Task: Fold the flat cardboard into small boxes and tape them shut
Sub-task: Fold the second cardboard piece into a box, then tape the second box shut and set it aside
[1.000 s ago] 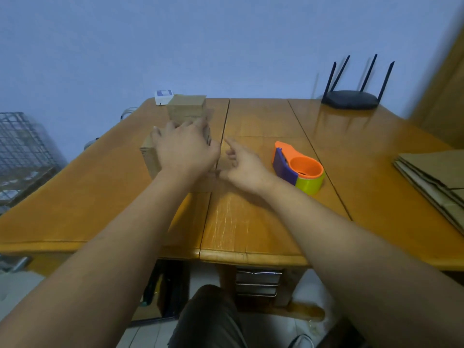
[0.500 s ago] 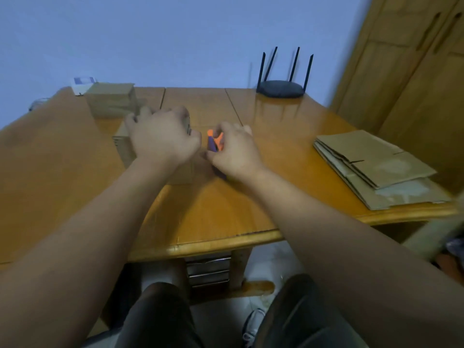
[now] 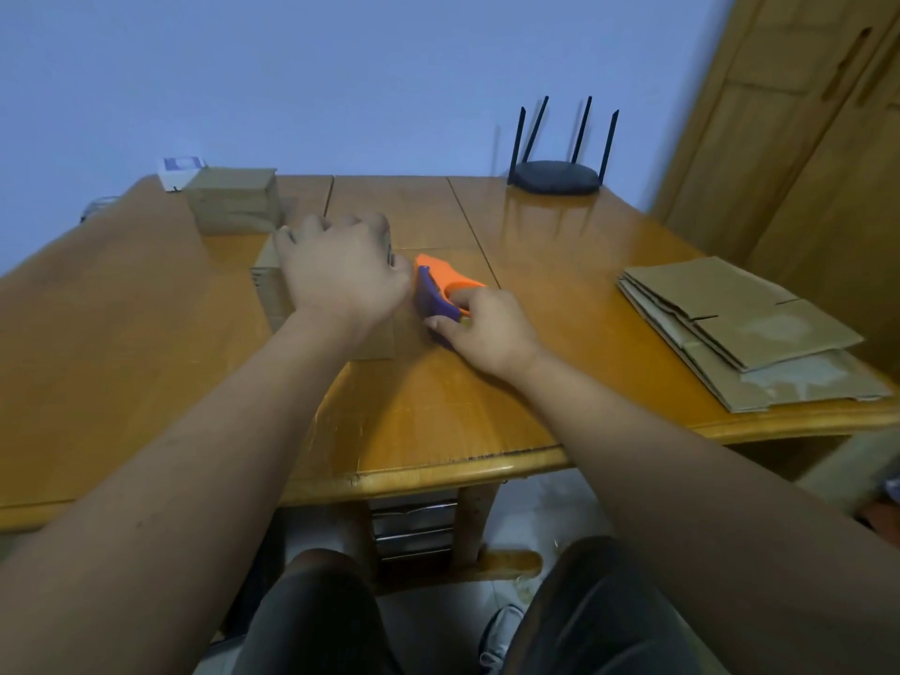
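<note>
- My left hand [image 3: 341, 277] lies on top of the small box [image 3: 273, 297], fingers curled over its far edge, holding it down on the table [image 3: 146, 343]
- The small box stands left of the table's middle, mostly hidden under my hand and wrist
- My right hand [image 3: 487, 331] grips the tape dispenser [image 3: 438, 287], thumb on its purple side and fingers wrapped round the orange body
- The tape dispenser sits on the table just beside the small box's right side; I cannot tell if they touch
- A second box [image 3: 234, 199] stands closed at the far left, near the wall
- The flat cardboard stack [image 3: 740, 328] lies at the table's right edge, well apart from both hands
- A black router [image 3: 555, 176] stands at the back
</note>
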